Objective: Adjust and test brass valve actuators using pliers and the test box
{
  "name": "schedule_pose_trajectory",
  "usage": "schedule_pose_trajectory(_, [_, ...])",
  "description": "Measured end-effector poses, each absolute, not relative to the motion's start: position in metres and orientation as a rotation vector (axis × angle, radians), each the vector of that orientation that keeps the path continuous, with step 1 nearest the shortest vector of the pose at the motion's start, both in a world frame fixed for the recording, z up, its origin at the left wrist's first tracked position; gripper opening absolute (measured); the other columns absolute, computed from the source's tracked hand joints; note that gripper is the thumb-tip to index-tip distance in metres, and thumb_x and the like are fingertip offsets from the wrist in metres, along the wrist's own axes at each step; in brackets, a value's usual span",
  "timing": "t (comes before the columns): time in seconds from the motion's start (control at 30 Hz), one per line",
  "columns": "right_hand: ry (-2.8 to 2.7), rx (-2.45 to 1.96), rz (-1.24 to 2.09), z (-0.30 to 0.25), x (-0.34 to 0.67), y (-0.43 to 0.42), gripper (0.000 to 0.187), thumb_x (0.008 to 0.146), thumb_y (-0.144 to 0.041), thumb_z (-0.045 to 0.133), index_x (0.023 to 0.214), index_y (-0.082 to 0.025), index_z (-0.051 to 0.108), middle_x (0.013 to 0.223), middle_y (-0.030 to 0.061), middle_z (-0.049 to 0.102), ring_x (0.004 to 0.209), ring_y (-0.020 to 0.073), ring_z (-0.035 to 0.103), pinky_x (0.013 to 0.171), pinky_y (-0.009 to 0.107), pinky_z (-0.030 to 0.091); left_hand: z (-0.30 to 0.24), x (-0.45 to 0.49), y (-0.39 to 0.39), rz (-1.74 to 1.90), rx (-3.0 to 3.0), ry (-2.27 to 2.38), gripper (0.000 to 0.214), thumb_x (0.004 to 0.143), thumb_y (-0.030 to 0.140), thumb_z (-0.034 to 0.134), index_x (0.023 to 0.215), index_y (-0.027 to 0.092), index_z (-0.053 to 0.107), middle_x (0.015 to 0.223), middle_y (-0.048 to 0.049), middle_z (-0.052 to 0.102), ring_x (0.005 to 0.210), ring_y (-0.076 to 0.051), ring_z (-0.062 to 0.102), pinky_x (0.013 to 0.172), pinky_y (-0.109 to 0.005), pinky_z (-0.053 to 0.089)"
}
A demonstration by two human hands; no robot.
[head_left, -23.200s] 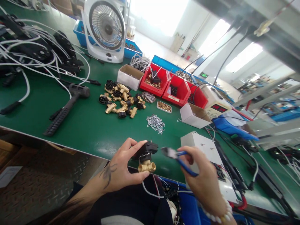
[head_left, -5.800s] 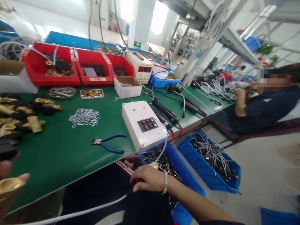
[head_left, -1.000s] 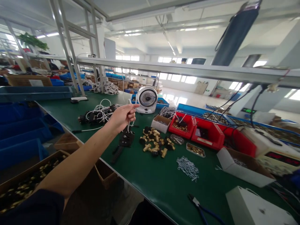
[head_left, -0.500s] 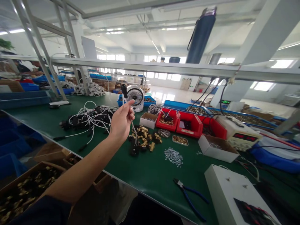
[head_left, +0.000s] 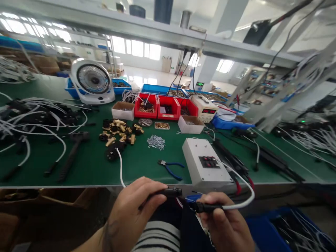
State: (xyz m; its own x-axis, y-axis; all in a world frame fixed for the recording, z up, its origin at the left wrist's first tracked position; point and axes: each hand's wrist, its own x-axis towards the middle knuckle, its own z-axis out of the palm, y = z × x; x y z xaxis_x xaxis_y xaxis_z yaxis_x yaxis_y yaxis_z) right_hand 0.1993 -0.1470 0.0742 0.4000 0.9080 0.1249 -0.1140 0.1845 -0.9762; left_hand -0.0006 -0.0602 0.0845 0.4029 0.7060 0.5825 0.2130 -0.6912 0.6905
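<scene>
In front of the bench edge, my left hand [head_left: 139, 206] is closed around a black cable connector [head_left: 172, 191]. Its white cable [head_left: 120, 166] runs up to a black block [head_left: 115, 150] beside a pile of brass fittings [head_left: 119, 129]. Fingers and thumb of my right hand [head_left: 227, 222] pinch a second black connector [head_left: 207, 207], whose white cable [head_left: 245, 204] loops back to a grey box [head_left: 199, 154] with switches. The two connector ends face each other with a small gap; thin wires show near it, too blurred to trace.
Blue-handled cutters [head_left: 172, 169] and a heap of small metal pins [head_left: 156, 142] lie on the green bench [head_left: 141, 164]. Behind are red bins [head_left: 168, 113], a power supply [head_left: 204, 110] and a fan [head_left: 93, 82]. Tangled white cables [head_left: 44, 115] cover the left side.
My left hand has come down from above the bench to its front edge, bringing the connector along. My right hand has entered view with the other connector. The view has turned right.
</scene>
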Motion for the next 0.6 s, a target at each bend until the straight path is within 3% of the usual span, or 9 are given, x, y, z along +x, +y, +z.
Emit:
schedule_pose_trajectory(0.27, [-0.906, -1.068, 0.859, 0.0856, 0.1881, -0.1406, 0.016, 0.086, -0.04, 0.069, 0.092, -0.026, 0.071, 0.066, -0.0013, 0.066, 0.056, 0.0079, 0.059, 0.055, 0.017, 0.048, 0.0814, 0.0123, -0.068, 1.236, 2.166, 0.762, 0.011, 0.094, 0.027, 0.058, 0.101, 0.026, 0.066, 0.085, 0.0014, 0.071, 0.076, -0.011, 0.067, 0.07, -0.017, 0.054])
schedule_pose_trajectory(0.6, [-1.014, -1.213, 0.851, 0.0848, 0.1936, -0.1414, 0.013, 0.088, -0.036, 0.067, 0.092, -0.024, 0.069, 0.066, -0.0015, 0.065, 0.055, 0.01, 0.058, 0.053, 0.02, 0.046, 0.0823, 0.012, -0.0676, 1.284, 2.275, 0.743, 0.01, 0.094, 0.024, 0.057, 0.101, 0.024, 0.064, 0.083, -0.0001, 0.073, 0.072, -0.013, 0.067, 0.067, -0.021, 0.054])
